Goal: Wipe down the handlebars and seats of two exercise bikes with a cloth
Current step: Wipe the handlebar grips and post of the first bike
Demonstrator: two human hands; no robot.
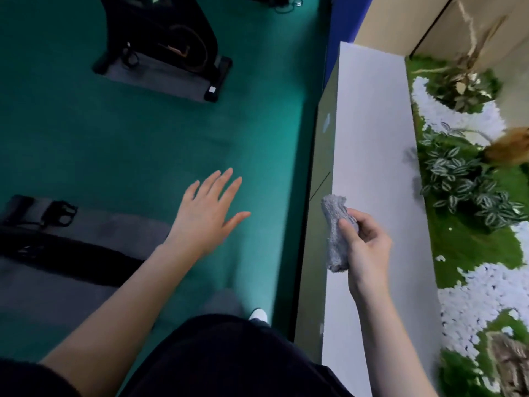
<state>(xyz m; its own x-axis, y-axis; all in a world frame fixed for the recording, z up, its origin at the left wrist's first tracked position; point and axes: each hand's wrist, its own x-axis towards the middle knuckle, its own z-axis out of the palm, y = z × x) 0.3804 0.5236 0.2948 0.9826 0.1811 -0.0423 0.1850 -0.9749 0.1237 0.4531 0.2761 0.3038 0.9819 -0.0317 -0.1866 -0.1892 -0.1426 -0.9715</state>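
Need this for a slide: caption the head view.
Right hand grips a bunched grey cloth by a white ledge; left hand open above green floor, exercise bike ahead.

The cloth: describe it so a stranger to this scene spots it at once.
Find the long white ledge that runs between the green carpet and the planted bed. Over its near stretch the right hand grips a cloth, bunched into a roll. It is the only fuzzy grey thing held; the left hand beside it is spread and holds nothing.

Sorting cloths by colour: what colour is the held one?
Grey, speckled; the cloth shows in the head view.
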